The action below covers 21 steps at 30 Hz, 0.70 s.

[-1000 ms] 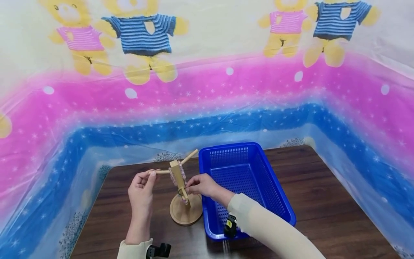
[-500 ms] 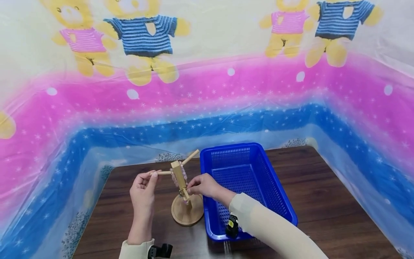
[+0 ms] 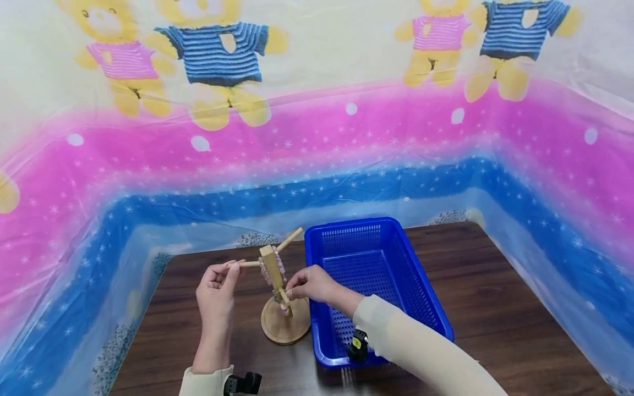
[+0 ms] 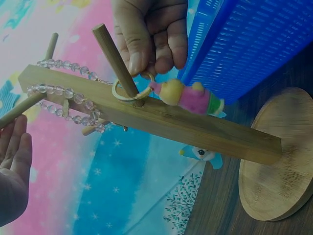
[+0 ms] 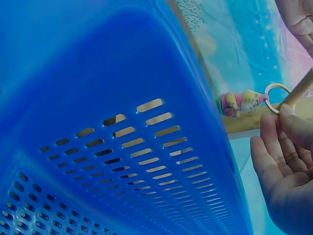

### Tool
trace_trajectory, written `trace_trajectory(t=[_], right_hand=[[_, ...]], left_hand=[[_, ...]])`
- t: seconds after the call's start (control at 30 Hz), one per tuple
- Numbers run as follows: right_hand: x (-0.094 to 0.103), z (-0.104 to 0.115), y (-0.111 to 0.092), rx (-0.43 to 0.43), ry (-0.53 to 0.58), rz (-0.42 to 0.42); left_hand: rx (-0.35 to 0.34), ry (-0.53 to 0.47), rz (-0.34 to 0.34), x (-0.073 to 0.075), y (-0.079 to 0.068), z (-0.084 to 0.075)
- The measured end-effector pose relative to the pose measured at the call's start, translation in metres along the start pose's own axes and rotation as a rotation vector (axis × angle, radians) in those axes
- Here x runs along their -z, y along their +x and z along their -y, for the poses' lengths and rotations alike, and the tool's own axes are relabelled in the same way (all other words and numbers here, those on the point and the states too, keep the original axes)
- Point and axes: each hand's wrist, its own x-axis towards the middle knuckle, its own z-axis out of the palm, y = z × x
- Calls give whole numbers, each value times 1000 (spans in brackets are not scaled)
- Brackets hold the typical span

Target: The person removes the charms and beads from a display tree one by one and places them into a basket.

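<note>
Honestly, barely anything has changed since half a second ago: head view has shifted slightly, and the right fingertips look a hair lower, as far as I can make out. Left hand (image 3: 218, 289) is still pinching the outer end of a pale round wooden peg (image 3: 250, 264) on the left of a squared light-wood post (image 3: 271, 268). Right hand (image 3: 314, 285) has thumb and fingers pinched on a gold-coloured metal ring (image 4: 122, 98), and that ring is looped around the near wooden peg (image 4: 111, 49), close to the post. So the hands are apart, one on each side of the stand.

A pink, yellow and green figure charm (image 4: 188, 98) hangs off the ring beside the post. Clear pinkish bead loops (image 4: 57, 90) are up near the top, same spot as before. The post stands on a round wooden base (image 3: 284, 333), just beside a blue perforated plastic basket (image 3: 312, 308) on a dark wood-grain table (image 3: 495, 308). Basket hasn't budged.
</note>
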Motion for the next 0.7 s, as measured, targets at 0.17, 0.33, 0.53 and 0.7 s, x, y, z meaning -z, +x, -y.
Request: trace_trajectory(t=[0.17,0.33,0.53,0.7], right_hand=[[2,1,-5,10,-15,19],[4,4,-11,38,-19,43],[7,7,-19,31,-19,65],[9,10,-25,31,-25,82]], left_hand=[[-7,-17,7,0,0,1],[-4,-1,5,0,0,1],[-2,-10,3,-1,0,1],[6,-30,3,0,1,1]])
